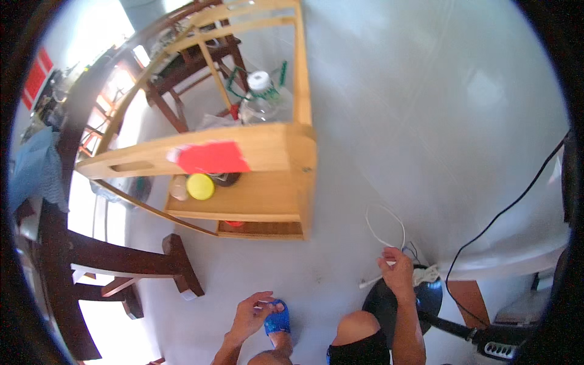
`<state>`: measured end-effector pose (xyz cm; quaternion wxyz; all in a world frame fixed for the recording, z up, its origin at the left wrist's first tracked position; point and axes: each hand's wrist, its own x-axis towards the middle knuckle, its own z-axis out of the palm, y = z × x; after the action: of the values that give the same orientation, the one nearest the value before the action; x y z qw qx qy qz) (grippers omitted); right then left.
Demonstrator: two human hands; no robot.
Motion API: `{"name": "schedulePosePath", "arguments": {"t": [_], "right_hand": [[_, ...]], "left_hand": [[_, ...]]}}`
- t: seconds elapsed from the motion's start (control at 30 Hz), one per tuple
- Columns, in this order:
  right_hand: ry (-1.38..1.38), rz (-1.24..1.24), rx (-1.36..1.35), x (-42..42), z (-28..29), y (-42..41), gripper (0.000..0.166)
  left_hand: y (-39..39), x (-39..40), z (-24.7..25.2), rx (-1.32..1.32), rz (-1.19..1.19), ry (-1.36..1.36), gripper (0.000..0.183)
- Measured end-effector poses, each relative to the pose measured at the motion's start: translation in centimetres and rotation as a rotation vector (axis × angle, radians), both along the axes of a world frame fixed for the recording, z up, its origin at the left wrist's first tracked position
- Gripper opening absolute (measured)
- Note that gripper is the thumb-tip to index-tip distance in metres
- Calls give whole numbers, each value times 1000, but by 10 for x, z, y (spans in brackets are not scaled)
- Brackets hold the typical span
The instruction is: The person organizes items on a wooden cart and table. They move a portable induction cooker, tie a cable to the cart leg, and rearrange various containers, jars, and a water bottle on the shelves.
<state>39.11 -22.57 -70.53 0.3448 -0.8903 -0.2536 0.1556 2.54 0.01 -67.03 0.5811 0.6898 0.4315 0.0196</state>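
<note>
My right hand (pixel 396 276) is at lower right, thumb and fingertips closed on a thin white cable (pixel 370 228). A loop of this cable rises beyond the fingers, and a loose white end (pixel 364 284) shows left of the hand. Behind that hand is the black round base (pixel 424 299) of what looks like a standing fan. A bunched part of white cable (pixel 426 275) rests on it. My left hand (pixel 251 315) hovers by a blue sandal (pixel 277 321) on my foot, its fingers loosely bent with nothing visible in them.
A wooden shelf rack (pixel 299 182) stands ahead, holding a clear plastic bottle (pixel 260 107) and a yellow-lidded jar (pixel 200 186). Dark wooden furniture (pixel 123 253) is at left. A black cord (pixel 497 216) hangs at right, near the fan's pole and button panel (pixel 499 350).
</note>
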Motion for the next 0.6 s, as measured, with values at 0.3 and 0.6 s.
{"name": "schedulePosePath", "arguments": {"t": [0.3,0.6], "right_hand": [[506,28,844,-38,213,205,45],[852,85,933,-65,317,254,58]], "left_hand": [[35,22,34,-18,75,-75,37],[-14,-7,48,-274,86,-60,42]]}}
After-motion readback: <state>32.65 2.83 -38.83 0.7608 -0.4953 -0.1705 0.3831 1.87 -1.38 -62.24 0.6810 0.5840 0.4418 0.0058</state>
